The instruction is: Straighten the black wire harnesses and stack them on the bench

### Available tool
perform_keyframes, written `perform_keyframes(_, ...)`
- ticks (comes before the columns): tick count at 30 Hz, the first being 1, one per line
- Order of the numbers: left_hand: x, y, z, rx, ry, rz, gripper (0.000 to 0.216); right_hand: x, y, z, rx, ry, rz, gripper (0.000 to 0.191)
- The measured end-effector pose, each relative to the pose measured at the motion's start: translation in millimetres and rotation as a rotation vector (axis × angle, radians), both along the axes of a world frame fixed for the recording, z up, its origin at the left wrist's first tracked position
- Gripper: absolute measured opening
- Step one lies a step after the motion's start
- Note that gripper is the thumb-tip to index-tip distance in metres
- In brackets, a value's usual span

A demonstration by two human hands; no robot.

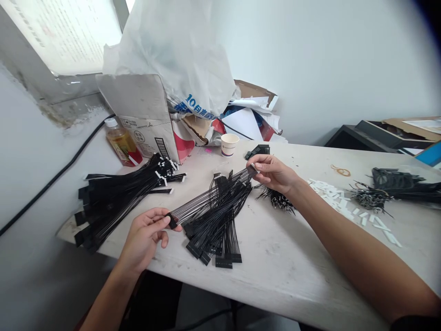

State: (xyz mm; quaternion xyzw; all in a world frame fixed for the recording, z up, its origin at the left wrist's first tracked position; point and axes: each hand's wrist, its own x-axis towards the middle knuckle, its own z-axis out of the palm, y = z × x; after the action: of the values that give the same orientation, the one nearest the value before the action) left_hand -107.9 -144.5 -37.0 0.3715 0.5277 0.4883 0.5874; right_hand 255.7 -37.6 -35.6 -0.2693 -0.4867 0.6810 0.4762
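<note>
A black ribbon-like wire harness (203, 202) is stretched between my two hands, its thin wires spread side by side. My left hand (144, 233) pinches the black connector at its near left end. At the far right end, my right hand (274, 172) grips another connector with a light-coloured edge between thumb and fingers. Beneath the stretched wires lies a pile of similar black harnesses (220, 225), their connectors toward the table's front edge. To the left rests a larger bundle of black harnesses (117, 197) with white connectors at one end.
White plastic connectors (334, 200) lie scattered at the right, beside bundles of black wires (396, 184) and rubber bands (340, 170). A paper cup (229, 145), a bottle (122, 142), a cardboard box (144, 119) and a plastic bag (179, 50) stand at the back of the table (285, 276).
</note>
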Motion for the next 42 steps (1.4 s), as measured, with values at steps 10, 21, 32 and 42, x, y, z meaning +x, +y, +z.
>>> perform_keyframes(10, -1.1, -0.5, 1.6, -0.033, -0.031, -0.04, 0.034, -0.1, 2.1, 0.6, -0.018, -0.029, -0.025, 0.026)
perform_keyframes(21, 3.1, -2.7, 0.4, -0.025, -0.003, -0.042, 0.037, 5.9, 4.2, 0.5, -0.046, -0.078, -0.083, 0.022)
perform_keyframes(32, 11.2, -6.4, 7.2, -0.058, 0.067, -0.009, 0.038, 7.9, 2.9, 9.9, -0.027, -0.144, -0.088, 0.021)
perform_keyframes(42, 12.3, -9.0, 5.2, -0.061, 0.075, -0.006, 0.031, 10.1, 4.9, 7.0, -0.042, -0.173, -0.119, 0.023)
